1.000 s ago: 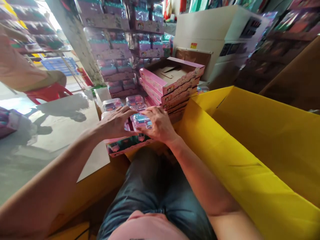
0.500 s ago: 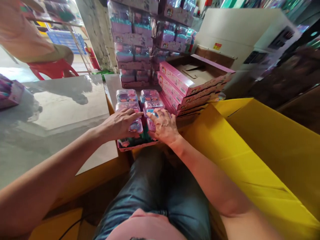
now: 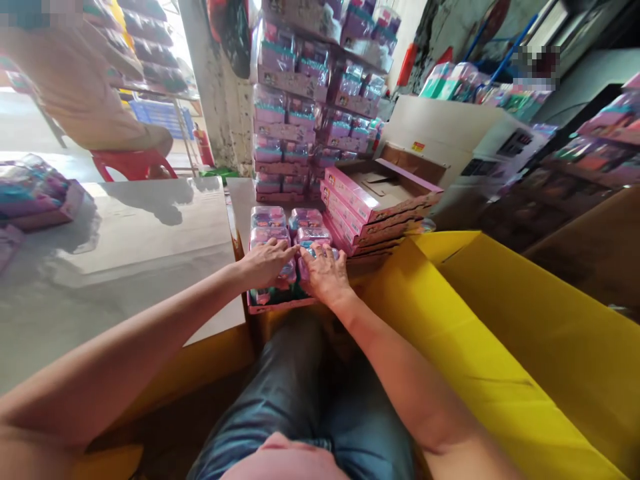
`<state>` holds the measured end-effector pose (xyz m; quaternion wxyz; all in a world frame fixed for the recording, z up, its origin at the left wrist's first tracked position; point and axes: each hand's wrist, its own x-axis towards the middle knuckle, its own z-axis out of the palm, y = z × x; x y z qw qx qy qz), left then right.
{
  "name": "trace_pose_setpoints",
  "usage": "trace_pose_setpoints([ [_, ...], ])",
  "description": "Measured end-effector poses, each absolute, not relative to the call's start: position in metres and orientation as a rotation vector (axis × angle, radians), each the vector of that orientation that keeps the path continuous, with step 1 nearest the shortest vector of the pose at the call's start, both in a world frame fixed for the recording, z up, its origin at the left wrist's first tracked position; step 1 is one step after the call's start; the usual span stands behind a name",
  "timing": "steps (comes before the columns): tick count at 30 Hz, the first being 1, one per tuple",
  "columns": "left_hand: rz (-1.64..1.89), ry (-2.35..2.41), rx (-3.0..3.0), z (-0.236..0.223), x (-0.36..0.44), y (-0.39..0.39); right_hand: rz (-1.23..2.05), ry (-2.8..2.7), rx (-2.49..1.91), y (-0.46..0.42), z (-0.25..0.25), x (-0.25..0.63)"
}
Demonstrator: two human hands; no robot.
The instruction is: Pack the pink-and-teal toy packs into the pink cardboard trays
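Note:
A shallow pink tray (image 3: 281, 307) sits in front of me, filled with two rows of clear plastic packs (image 3: 267, 217) with pink, purple and teal contents. Across the left row lies my left hand (image 3: 270, 261), its fingers stretched out over the pack tops. My right hand (image 3: 326, 270) rests on the right row, fingers spread over a clear-topped pack (image 3: 314, 235) and the one nearer me. The hands almost meet at the gap between the rows. Both palms hide part of the nearer packs.
Pink cardboard trays (image 3: 383, 193) are stacked right of the packs. A large yellow box (image 3: 470, 333) stands open at my right. Filled trays (image 3: 287, 120) tower behind. On the white table (image 3: 165, 260), another filled tray (image 3: 55, 203) lies far left. A person (image 3: 100, 87) sits beyond on a red stool (image 3: 130, 163).
The view has tilted up and swung slightly, so more of the background shows. Both hands stay over the packs; the right hand's fingers have shifted slightly on the right row.

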<state>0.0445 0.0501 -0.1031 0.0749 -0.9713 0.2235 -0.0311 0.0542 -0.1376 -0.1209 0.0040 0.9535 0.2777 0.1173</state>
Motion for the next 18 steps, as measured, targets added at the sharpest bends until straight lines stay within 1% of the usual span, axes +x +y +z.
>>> trace_pose_setpoints([
  [5, -0.114, 0.652, -2.937, -0.107, 0.042, 0.048, 0.199, 1.036, 3.131, -0.146, -0.124, 0.069],
  [7, -0.152, 0.641, -2.954, -0.11, 0.041, 0.047, 0.25, 1.053, 3.181, -0.145, -0.128, 0.071],
  [10, -0.311, 0.671, -2.962, -0.113, 0.039, 0.047, 0.419, 0.963, 3.173, -0.138, -0.131, 0.07],
  [14, -0.593, 0.847, -3.054, -0.117, 0.034, 0.054, 0.357, 1.029, 3.23, -0.143, -0.131, 0.067],
  [16, -0.856, 0.763, -3.218, -0.125, 0.027, 0.064, 0.466, 1.068, 3.346, -0.16, -0.137, 0.064],
  [17, -1.002, 0.57, -3.331, -0.131, 0.021, 0.07, 0.659, 0.979, 3.458, -0.17, -0.143, 0.062],
  [18, -1.092, 0.274, -3.452, -0.14, 0.015, 0.076, 0.878, 0.816, 3.573, -0.18, -0.152, 0.061],
])
